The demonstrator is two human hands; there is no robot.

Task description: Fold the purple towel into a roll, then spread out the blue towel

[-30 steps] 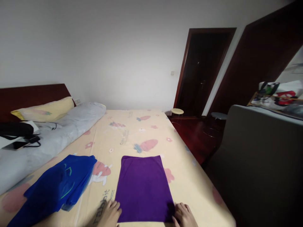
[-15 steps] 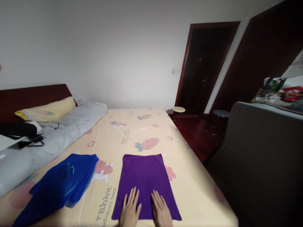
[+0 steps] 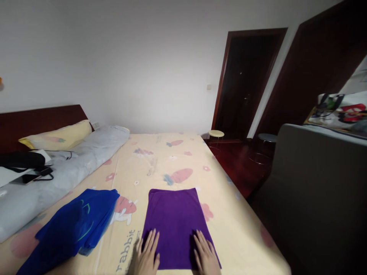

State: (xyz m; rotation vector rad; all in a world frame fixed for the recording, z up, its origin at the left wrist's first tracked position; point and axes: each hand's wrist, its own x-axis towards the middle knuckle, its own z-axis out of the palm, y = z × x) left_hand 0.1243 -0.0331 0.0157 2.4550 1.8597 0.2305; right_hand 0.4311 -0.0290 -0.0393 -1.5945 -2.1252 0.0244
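Note:
A purple cloth (image 3: 175,225), folded into a flat rectangle, lies on the bed in front of me. My left hand (image 3: 147,253) rests flat on its near left edge, fingers stretched out. On the near right edge lies my right hand (image 3: 205,253), also flat with its fingers extended. Neither hand grips the fabric. To the left is a blue garment (image 3: 77,225) with a green line drawing on it, loosely folded and lying at a slant.
The bed sheet (image 3: 155,164) has a carrot and rabbit print. A grey quilt (image 3: 71,172), a pillow (image 3: 61,135) and a phone (image 3: 28,177) lie at left. Past the bed's right edge stand a yellow stool (image 3: 216,133), a blue stool (image 3: 267,137) and a dark grey panel (image 3: 315,198).
My hands have slid apart over the purple cloth, the left one leftward and the right one rightward, towards its side edges. The blue garment has stayed in place.

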